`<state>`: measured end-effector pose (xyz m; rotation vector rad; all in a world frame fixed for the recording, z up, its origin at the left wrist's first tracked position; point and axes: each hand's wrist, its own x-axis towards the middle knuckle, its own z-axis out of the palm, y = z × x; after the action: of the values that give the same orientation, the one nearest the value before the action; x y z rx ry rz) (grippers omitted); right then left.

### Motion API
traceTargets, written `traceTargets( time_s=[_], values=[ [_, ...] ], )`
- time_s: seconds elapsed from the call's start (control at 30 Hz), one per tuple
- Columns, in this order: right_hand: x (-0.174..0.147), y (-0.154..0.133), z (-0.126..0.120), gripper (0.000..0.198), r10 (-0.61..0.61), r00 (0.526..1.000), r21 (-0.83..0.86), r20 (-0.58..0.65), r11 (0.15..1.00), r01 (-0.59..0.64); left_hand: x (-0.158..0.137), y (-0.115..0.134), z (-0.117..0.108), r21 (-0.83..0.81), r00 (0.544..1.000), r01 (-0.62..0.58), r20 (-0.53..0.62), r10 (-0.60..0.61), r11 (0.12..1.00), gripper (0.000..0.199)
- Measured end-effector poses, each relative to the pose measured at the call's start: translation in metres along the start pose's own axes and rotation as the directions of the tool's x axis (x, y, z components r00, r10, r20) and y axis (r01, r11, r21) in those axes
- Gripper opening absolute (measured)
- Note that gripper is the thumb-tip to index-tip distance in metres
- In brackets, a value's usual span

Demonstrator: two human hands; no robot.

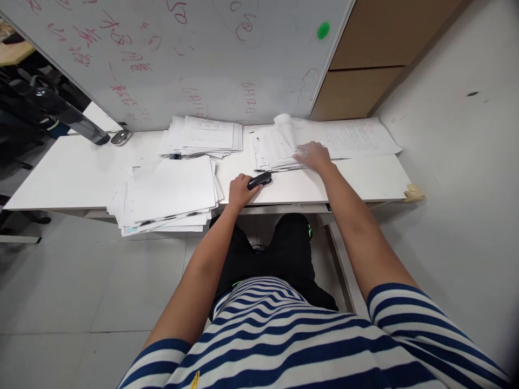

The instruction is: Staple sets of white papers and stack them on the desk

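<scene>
The fingers of the left hand (240,191) are closed around the left end of a black stapler (263,179), whose free end points right, away from them, near the front edge of the white surface (290,189). Just beyond the stapler lies a stack of papers (270,150), and the fingers of the right hand (315,155) are at its right side, beside a curled sheet (285,129); whether they pinch the paper or only press on it, I cannot tell.
</scene>
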<state>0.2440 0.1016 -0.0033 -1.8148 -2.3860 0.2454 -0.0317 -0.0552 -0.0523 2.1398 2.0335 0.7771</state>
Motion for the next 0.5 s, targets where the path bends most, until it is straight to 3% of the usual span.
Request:
traceTargets(
  time_s=[0.23, 0.5],
  values=[
    [-0.009, -0.005, 0.002, 0.055, -0.046, 0.996, -0.068, -0.075, 0.997, 0.041, 0.000, 0.000, -0.001, -0.007, 1.000, -0.002, -0.002, 0.002, 1.000, 0.036],
    [-0.014, -0.007, 0.008, 0.056, -0.035, 0.996, -0.102, -0.077, 0.994, 0.027, -0.001, 0.002, -0.003, -0.016, 1.000, -0.002, -0.005, 0.002, 1.000, 0.034]
  ],
)
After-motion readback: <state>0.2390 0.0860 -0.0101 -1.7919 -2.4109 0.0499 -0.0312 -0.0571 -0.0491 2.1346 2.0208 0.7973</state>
